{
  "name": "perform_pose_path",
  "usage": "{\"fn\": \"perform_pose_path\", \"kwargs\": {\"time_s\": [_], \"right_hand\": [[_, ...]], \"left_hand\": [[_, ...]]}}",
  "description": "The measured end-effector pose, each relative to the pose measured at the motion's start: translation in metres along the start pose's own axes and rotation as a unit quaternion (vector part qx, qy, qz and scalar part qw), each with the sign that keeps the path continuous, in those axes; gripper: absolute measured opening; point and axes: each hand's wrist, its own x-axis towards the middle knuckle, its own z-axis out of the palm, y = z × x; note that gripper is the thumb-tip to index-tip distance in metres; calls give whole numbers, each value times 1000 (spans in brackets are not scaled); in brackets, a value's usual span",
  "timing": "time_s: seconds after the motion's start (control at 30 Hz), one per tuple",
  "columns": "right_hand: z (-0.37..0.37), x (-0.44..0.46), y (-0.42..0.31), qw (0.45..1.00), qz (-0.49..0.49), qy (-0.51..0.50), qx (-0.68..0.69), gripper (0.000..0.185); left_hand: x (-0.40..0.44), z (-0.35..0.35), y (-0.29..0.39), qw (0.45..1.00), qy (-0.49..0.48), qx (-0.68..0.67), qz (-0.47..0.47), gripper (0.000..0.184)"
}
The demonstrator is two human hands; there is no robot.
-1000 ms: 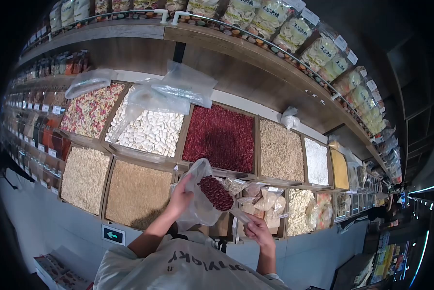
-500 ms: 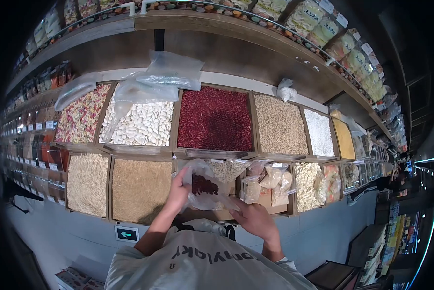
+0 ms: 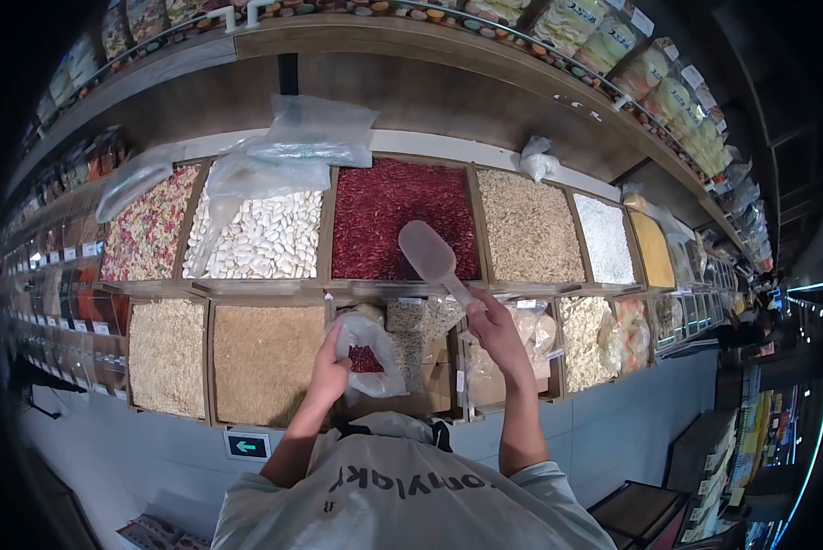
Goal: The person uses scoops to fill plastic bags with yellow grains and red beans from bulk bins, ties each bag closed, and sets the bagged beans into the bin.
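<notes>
My left hand grips the rim of a clear plastic bag, whose mouth faces up. Dark red beans lie inside it. In my right hand is the handle of a translucent plastic scoop. Its bowl hangs over the front part of the bin of red kidney beans and looks empty. The fingers of both hands are closed.
White beans fill the bin to the left, with loose plastic bags over its back. Brown grain is on the right. Below are bins of pale grain and tan grain. A wooden shelf overhangs the back.
The scoop has come out of the bag, up and over the red kidney beans, with my right hand rising. My left hand and the bag have shifted slightly left and down.
</notes>
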Motion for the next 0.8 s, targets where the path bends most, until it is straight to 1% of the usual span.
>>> {"fn": "perform_pose_path", "kwargs": {"time_s": [0.03, 0.07, 0.1, 0.17, 0.2, 0.23, 0.3, 0.33, 0.37, 0.43, 0.47, 0.5, 0.53, 0.57, 0.63, 0.7, 0.77, 0.8], "right_hand": [[11, 11, 15, 989, 43, -15, 140, 45], [21, 19, 29, 956, 87, -31, 277, 51], [30, 23, 38, 956, 88, -30, 277, 51], [47, 29, 57, 892, 17, -34, 451, 65], [56, 28, 68, 899, 46, -25, 434, 68], [67, 27, 84, 898, 49, -26, 436, 68], [89, 17, 122, 958, 13, 13, 286, 66], [100, 5, 129, 951, -9, 62, 304, 42], [110, -5, 146, 951, -7, 62, 303, 42], [127, -17, 196, 950, 72, 62, 296, 40], [137, -24, 218, 950, 74, 62, 296, 40], [146, -31, 239, 992, 51, 107, 50, 41], [152, -35, 252, 969, 24, 145, -200, 42], [154, -39, 256, 969, 26, 146, -199, 42], [154, -42, 266, 962, 12, 198, -186, 47], [152, -40, 271, 963, 9, 191, -190, 47], [150, -35, 274, 968, 24, 162, -190, 40], [147, -33, 263, 968, 23, 164, -189, 40]], "left_hand": [[0, 0, -1, 1000, 2, 8, -5, 70], [-2, 0, -2, 1000, 4, 16, -13, 70], [-2, -1, -3, 1000, 3, 16, -14, 70], [-4, -2, -6, 1000, 6, 1, -23, 70], [-7, -3, -3, 1000, 7, 2, -27, 70], [-8, -4, 2, 999, 7, -1, -34, 70], [-7, -6, 1, 999, 6, -4, -40, 70], [-6, -7, -5, 999, 6, 3, -40, 70], [-5, -9, -10, 999, 7, 9, -40, 70], [-4, -10, -12, 999, 8, 4, -41, 69], [-3, -10, -13, 999, 10, 1, -42, 69], [-3, -9, -13, 999, 9, 1, -44, 69], [-2, -9, -12, 999, 3, -1, -42, 68], [-1, -9, -10, 999, -4, -3, -39, 68], [-1, -6, -6, 999, -9, 2, -43, 67], [-1, -5, 0, 999, -14, 7, -46, 67], [0, -5, 3, 996, -26, -16, -79, 67], [0, -5, 4, 997, -26, -16, -77, 67]]}}
